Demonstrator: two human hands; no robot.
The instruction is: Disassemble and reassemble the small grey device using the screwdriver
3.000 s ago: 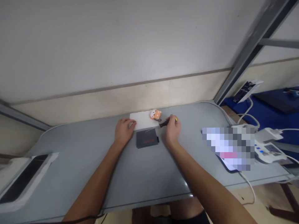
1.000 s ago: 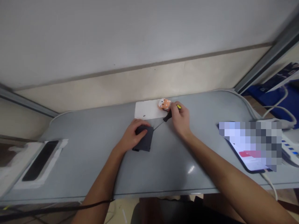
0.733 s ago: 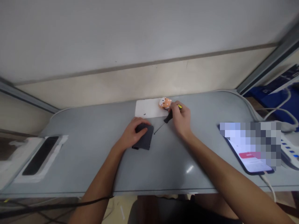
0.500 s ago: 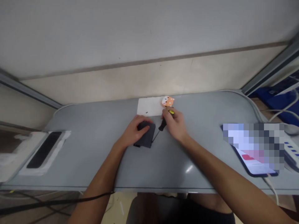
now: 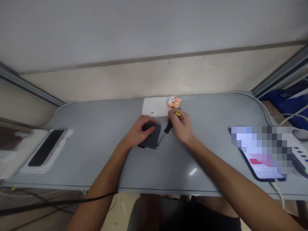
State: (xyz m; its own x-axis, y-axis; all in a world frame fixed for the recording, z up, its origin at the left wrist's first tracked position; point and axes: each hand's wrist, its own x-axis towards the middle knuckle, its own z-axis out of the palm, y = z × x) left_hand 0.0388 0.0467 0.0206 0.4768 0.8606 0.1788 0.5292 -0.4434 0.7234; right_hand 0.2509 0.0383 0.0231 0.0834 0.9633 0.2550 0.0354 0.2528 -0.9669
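My left hand (image 5: 138, 131) rests on a small dark grey box (image 5: 151, 138) on the grey table (image 5: 96, 154), fingers curled over its far end. My right hand (image 5: 181, 125) is closed round a screwdriver (image 5: 168, 125) with a black and yellow handle. Its thin shaft slants down to the box's right edge. Just behind lie a white sheet (image 5: 155, 106) with two tiny dark specks and a small orange and white animal figure (image 5: 174, 101).
A phone (image 5: 261, 166) on a cable lies at the right beside a white power strip (image 5: 298, 154). At the left a dark phone-like slab (image 5: 45, 151) sits in white packaging. A wall stands close behind the table. A black cable hangs below the front edge.
My left hand moved from the white sheet onto the dark box. My right hand brought the screwdriver down and left, so its tip now meets the box's right edge.
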